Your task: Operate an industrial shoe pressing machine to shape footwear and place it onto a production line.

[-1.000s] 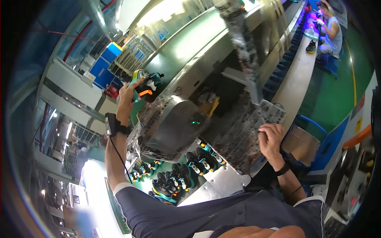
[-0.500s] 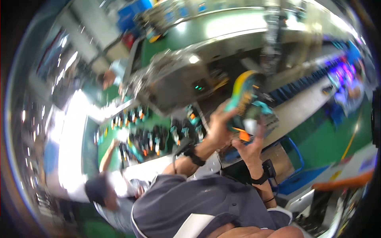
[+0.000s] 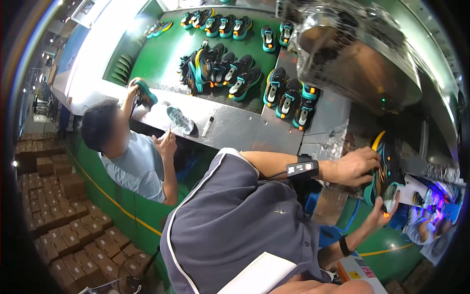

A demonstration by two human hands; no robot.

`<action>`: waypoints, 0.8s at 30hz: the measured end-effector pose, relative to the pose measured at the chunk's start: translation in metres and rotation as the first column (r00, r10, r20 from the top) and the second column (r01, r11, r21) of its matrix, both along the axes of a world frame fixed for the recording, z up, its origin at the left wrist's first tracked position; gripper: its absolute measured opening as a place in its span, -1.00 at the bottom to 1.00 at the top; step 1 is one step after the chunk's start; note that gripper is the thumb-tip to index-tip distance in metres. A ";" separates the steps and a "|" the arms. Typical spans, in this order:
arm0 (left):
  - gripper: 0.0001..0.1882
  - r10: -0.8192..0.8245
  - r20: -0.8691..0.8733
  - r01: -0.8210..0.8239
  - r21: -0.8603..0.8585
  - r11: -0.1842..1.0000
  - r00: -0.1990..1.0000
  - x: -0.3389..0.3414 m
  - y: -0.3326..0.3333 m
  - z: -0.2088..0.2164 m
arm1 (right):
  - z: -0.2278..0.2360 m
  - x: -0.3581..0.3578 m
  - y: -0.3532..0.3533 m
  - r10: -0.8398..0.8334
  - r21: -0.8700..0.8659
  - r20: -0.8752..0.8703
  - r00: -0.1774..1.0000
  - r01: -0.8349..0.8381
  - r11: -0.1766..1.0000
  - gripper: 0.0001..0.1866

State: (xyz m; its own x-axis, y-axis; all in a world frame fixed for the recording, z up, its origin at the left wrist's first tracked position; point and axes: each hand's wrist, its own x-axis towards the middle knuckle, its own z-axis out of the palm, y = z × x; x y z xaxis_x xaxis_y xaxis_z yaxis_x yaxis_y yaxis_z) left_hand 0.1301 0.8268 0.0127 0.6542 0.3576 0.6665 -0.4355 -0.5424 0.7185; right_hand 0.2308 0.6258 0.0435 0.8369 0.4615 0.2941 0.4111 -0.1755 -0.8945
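Between my two hands I hold a black running shoe (image 3: 383, 169) with a yellow and teal sole and orange accents. My left hand (image 3: 360, 165) has its fingers closed along the sole side near the middle. Around the heel end, my right hand (image 3: 382, 213) is closed, its thumb by the pale grey part of the opening. The shoe is in the air at the right, its toe pointing up and away from me. Several matching shoes stand on the metal table edge, the nearest one (image 3: 304, 110) being left of the large machine housing.
A plastic-wrapped machine housing (image 3: 362, 59) overhangs the line at upper right. On the green belt (image 3: 161, 56) stand several more shoes. At left, a co-worker (image 3: 129, 147) holds a shoe beside the metal ledge (image 3: 235, 130). Cardboard boxes (image 3: 73, 235) are stacked at lower left.
My view has swung, so the co-worker and shoe rows show more fully and my hands sit farther right. Both hands still hold the shoe, which is now turned more edge-on.
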 end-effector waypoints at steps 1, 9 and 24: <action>-0.60 -0.011 -0.007 0.010 -0.010 1.000 1.000 0.000 0.002 -0.001 | 0.014 0.002 0.001 -0.045 -0.126 0.041 0.998 0.049 0.991 -0.33; -0.61 -0.079 0.003 0.079 -0.160 0.984 0.997 0.000 0.005 -0.005 | 0.063 0.039 0.045 0.121 -0.521 -0.043 0.992 -0.125 0.844 -0.27; -0.62 -0.123 0.014 0.123 -0.166 0.978 0.992 -0.002 0.008 -0.008 | 0.064 0.034 0.072 0.057 -0.606 0.034 0.998 -0.025 0.795 -0.33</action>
